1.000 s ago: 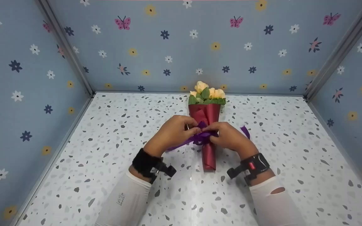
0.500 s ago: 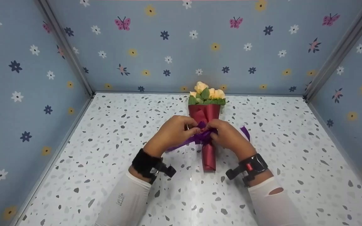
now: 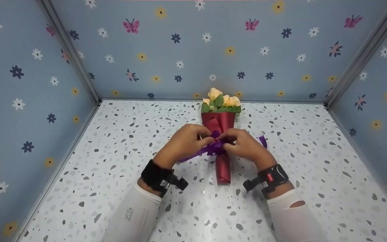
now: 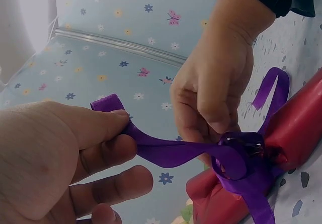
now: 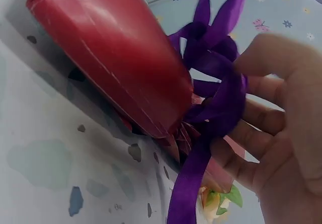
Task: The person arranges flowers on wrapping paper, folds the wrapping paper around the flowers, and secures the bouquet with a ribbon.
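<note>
A bouquet of cream-yellow roses (image 3: 215, 93) in dark red wrapping (image 3: 223, 169) lies on the table, blooms toward the back wall. Purple ribbon (image 4: 173, 152) is tied round its narrow waist. My left hand (image 3: 186, 141) pinches a ribbon loop between thumb and forefinger, drawn out from the knot, as the left wrist view shows. At the knot, my right hand (image 3: 245, 146) holds a second loop of ribbon between thumb and fingers (image 5: 261, 116). One loose ribbon tail (image 5: 188, 189) hangs down in the right wrist view; another tail (image 3: 263, 141) shows beyond the right hand.
The white speckled table (image 3: 113, 134) is bounded by blue flower-print panels (image 3: 193, 50) at the back and both sides. Grey metal strips (image 3: 71, 50) run up the corners. Each wrist wears a black strap (image 3: 156, 176) with a small camera.
My right hand's fingers draw back slightly from the knot, then reach in toward it again. The left hand keeps its pinch in place, and the bouquet stays where it was.
</note>
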A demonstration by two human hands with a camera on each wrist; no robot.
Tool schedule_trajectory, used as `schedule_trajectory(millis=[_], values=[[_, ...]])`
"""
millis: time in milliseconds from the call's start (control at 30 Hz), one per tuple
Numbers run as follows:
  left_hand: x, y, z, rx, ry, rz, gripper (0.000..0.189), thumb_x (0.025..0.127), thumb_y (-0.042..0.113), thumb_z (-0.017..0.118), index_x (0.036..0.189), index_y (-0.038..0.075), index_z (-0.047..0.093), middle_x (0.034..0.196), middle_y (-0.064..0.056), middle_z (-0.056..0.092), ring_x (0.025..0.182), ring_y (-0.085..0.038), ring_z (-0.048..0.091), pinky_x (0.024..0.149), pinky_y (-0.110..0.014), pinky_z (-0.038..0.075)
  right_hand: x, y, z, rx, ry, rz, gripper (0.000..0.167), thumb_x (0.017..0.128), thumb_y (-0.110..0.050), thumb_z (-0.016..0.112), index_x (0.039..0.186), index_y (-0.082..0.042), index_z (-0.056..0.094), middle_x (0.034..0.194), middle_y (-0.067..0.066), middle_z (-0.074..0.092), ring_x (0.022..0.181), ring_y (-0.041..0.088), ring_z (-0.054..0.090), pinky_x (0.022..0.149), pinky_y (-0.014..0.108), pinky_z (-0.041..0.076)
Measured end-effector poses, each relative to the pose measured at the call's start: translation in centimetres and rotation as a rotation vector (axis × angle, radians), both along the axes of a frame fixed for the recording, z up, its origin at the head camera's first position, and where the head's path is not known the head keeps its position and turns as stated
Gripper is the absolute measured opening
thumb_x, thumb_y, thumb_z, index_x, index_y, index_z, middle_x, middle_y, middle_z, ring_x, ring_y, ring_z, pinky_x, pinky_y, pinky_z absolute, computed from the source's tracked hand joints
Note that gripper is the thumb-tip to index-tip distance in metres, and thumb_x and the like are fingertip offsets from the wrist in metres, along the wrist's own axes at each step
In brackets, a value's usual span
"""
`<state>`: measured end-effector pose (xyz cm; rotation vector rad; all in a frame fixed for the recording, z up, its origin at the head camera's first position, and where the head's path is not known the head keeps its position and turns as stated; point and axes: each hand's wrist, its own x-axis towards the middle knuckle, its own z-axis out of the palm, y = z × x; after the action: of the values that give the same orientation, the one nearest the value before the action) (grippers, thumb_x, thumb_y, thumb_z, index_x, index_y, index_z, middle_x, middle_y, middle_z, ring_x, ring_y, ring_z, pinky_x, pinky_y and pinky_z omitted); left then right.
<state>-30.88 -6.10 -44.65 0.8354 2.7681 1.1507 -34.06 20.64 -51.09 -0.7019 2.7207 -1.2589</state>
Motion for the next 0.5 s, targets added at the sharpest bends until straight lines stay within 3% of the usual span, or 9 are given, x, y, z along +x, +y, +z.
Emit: schedule_trajectory(millis=[167, 333, 500], values=[[0.06, -0.15, 0.06, -0.004, -0.004, 0.006, 0.014, 0.108, 0.029, 0.080, 0.108, 0.017, 0.087, 0.099, 0.002, 0.082, 0.092, -0.022, 0.073, 0.083, -0.040, 0.058, -0.26, -0.08, 0.08, -0.060, 0.033, -0.098, 0.028, 0.108, -0.005, 0.063, 0.126, -0.009, 0.084, 0.128, 0.011, 0.081, 0.124, 0.033, 0.076, 0.109, 0.053, 0.063], [-0.08, -0.30, 0.05, -0.011, 0.018, 0.014, 0.014, 0.108, 0.027, 0.079, 0.106, 0.015, 0.087, 0.098, 0.000, 0.082, 0.088, -0.018, 0.070, 0.080, -0.039, 0.056, -0.55, -0.11, -0.03, -0.066, 0.146, -0.127, 0.021, 0.106, 0.002, 0.073, 0.120, -0.006, 0.086, 0.122, 0.012, 0.082, 0.120, 0.033, 0.078, 0.109, 0.051, 0.065], [-0.25, -0.36, 0.01, -0.022, 0.039, 0.008, 0.015, 0.108, 0.025, 0.079, 0.107, 0.012, 0.087, 0.098, -0.001, 0.082, 0.085, -0.016, 0.068, 0.078, -0.037, 0.055, -0.64, -0.09, -0.02, -0.131, 0.182, -0.139, 0.015, 0.104, 0.000, 0.079, 0.116, -0.004, 0.086, 0.118, 0.014, 0.082, 0.118, 0.033, 0.078, 0.110, 0.052, 0.064]])
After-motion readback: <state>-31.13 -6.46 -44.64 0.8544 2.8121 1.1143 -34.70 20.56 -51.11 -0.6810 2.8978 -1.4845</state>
